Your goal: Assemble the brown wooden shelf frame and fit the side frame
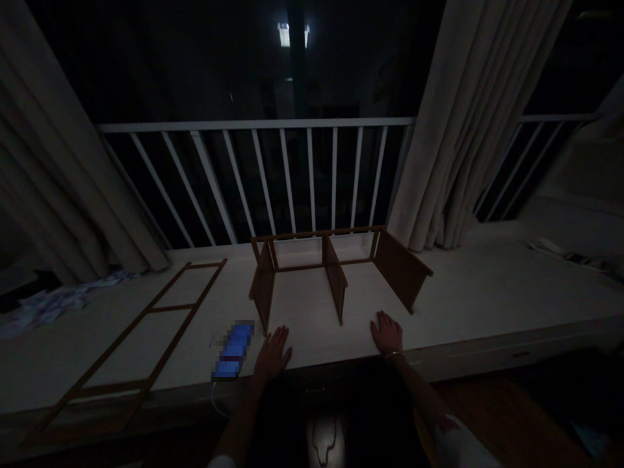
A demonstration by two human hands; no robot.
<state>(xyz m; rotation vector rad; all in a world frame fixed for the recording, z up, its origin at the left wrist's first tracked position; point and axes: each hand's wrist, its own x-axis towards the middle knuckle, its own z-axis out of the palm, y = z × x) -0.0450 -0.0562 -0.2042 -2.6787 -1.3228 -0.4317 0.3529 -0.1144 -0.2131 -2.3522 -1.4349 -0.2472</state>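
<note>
Flat on the pale ledge lies my left hand [273, 354], fingers stretched out and holding nothing. It is close to the near end of the left panel of a brown wooden shelf frame [335, 276]. My right hand [388, 333], with a bracelet at the wrist, also rests flat and empty, between the frame's middle and right panels and nearer to me. The frame has three upright panels joined to a rear frame with bars. Left of my left hand is a phone [234, 350] with a lit, blurred screen and a white cable.
A second wooden ladder-like frame [168, 344] lies on the ledge [468, 305] at the left, its near end reaching over the front edge. Behind stand a white railing [312, 175], a dark window and curtains [453, 130]. Crumpled cloth [53, 305] lies far left.
</note>
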